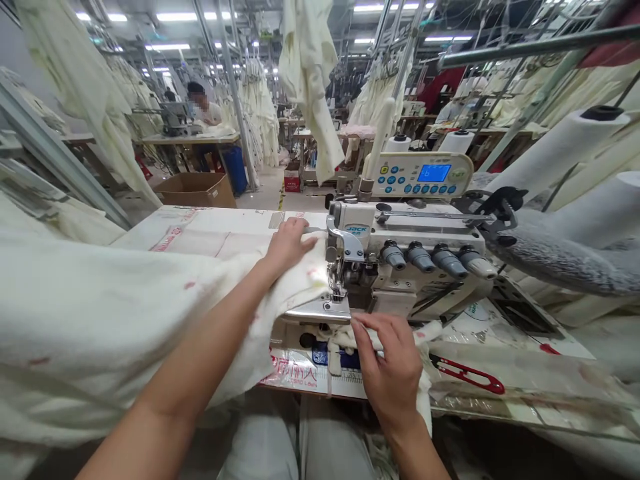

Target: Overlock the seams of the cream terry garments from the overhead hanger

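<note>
A cream fleece cloth [125, 313] with small pinkish spots spreads over the left of the table, its edge running under the presser foot of the overlock sewing machine [410, 247]. My left hand [290, 243] lies on this cloth left of the needle area, thumb apart from the fingers, pressing down rather than gripping. At the front corner of the machine's metal plate, my right hand [393, 353] is closed in a pinch with thumb and forefinger together. What the pinch holds, if anything, I cannot make out. Pale fabric scraps [335, 353] lie behind and beside it.
Red-handled thread snips [467, 375] lie right of my right hand. A control panel [420, 175] rises behind the machine, with large white thread cones [555, 150] to the right. Beyond the table are a cardboard box [195, 190], hanging garments [313, 80] and a seated person [207, 110].
</note>
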Available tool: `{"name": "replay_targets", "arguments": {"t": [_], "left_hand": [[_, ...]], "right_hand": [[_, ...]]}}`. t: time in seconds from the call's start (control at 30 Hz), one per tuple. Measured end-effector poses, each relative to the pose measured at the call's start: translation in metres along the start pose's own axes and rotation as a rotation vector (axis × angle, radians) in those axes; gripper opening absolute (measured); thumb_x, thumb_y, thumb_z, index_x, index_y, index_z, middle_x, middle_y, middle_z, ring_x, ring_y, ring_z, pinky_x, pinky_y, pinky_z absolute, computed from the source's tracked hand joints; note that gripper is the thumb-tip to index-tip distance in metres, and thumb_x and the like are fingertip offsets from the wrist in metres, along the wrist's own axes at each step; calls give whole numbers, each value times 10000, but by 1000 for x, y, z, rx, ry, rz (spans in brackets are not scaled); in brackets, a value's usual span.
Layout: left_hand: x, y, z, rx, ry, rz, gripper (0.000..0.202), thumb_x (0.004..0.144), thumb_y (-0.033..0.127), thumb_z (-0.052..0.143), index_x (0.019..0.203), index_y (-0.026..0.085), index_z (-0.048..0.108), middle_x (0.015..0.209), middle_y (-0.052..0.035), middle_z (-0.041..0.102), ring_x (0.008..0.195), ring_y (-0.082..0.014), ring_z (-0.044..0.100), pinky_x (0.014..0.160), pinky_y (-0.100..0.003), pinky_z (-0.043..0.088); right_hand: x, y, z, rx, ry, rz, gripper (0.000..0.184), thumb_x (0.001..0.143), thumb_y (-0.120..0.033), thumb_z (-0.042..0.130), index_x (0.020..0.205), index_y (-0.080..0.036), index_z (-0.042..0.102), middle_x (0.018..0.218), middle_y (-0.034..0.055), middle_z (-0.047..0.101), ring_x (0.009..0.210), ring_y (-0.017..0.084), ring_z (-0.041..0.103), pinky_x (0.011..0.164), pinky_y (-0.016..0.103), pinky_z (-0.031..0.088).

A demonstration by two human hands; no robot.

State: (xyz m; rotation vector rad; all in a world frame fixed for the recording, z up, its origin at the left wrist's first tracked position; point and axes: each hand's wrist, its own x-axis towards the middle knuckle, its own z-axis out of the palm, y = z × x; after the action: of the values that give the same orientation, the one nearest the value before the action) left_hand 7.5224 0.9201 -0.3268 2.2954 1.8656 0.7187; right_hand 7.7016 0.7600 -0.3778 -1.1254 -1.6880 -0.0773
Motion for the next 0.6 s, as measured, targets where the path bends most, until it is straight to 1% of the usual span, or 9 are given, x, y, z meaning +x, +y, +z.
{"name": "replay_targets", "arguments": {"t": [0.07,0.13,0.2,0.27,0.37,0.43,0.5,0.53,0.6], "left_hand": [[12,-3,0,14,-21,-42,392,828,360,491,1168,167,469,1273,-141,453,1129,-282,441,882,-367,379],[21,-8,-3,29,-50,-110,439,840,382,463,1209,145,449,1284,-177,447,1120,-314,462,880,-401,378],[21,-17,-10,37,-83,-182,441,850,418,428,1166,117,490,1198,-203,520,1061,-340,509,859,-432,382],[7,-29,-22,29,-104,-230,428,854,454,395,1041,110,567,1074,-198,595,1011,-345,539,849,-434,383],[-46,-43,-46,-25,-114,-248,434,861,476,350,895,129,609,985,-161,640,954,-306,568,841,-388,397],[-93,-41,-59,-88,-130,-241,449,874,475,307,959,139,592,1038,-133,635,943,-263,577,821,-341,418],[-139,-25,-65,-185,-172,-231,463,877,496,289,1081,167,544,1159,-102,589,1001,-228,560,816,-297,426],[-157,-13,-64,-319,-227,-220,445,868,501,331,1103,178,526,1187,-93,570,1028,-221,544,825,-284,419],[-181,17,-55,-504,-372,-139,352,865,478,380,1029,205,530,1079,-62,606,952,-199,557,789,-268,414]], "right_hand": [[-8,-8,-4,46,-54,-1,113,857,-119,550,951,-168,587,862,61,569,821,185,513,737,334,409],[-14,-16,-5,90,-111,-15,121,859,-108,540,955,-171,578,871,59,574,829,184,512,739,329,401],[-19,-21,-5,151,-171,-16,117,868,-105,518,946,-175,571,871,53,583,831,182,513,742,324,394],[-23,-25,-5,223,-237,31,105,881,-129,499,940,-183,569,869,44,595,833,181,521,758,324,387],[-27,-26,-4,367,-322,232,102,887,-221,504,926,-204,596,880,32,615,837,185,540,749,303,387],[-27,-26,0,564,-359,466,126,857,-300,551,877,-207,634,842,26,628,782,180,547,677,269,389],[-26,-26,8,798,-366,690,204,806,-376,604,741,-188,650,697,13,617,639,159,523,575,245,367],[-24,-26,12,900,-354,774,260,778,-406,625,654,-178,631,608,1,587,563,145,491,530,239,351],[-22,-26,22,1040,-288,887,344,738,-448,642,541,-176,564,488,-24,514,467,126,431,476,235,339]]}}
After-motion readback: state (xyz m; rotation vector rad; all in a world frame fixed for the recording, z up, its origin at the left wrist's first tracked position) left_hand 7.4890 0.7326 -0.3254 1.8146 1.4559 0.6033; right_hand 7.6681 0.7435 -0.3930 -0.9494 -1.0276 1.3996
